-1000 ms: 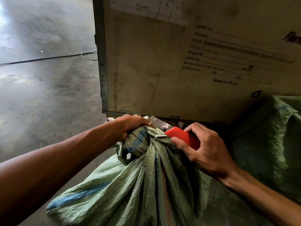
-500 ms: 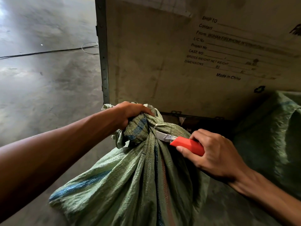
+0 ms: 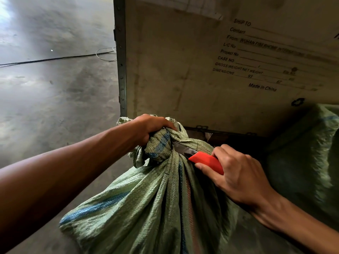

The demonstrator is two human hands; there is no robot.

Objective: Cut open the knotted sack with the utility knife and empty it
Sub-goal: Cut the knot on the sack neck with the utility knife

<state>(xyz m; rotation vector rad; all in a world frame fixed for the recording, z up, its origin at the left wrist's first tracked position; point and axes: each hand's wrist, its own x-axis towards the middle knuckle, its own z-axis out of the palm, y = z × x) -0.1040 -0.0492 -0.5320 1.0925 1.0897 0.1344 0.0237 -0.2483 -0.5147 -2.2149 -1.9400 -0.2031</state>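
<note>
The left hand (image 3: 152, 128) grips the knot (image 3: 159, 145) of the soft woven sack (image 3: 146, 208); the right hand (image 3: 236, 173) holds the utility knife (image 3: 205, 160), blade at the neck.

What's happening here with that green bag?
A person is cutting open a knotted green woven sack that sits on a concrete floor in front of a large shipping crate. The left hand grips the knot at the top. The right hand holds a red utility knife, its blade against the neck just under the knot. The sack is not yet open, and nothing has been emptied.
</note>
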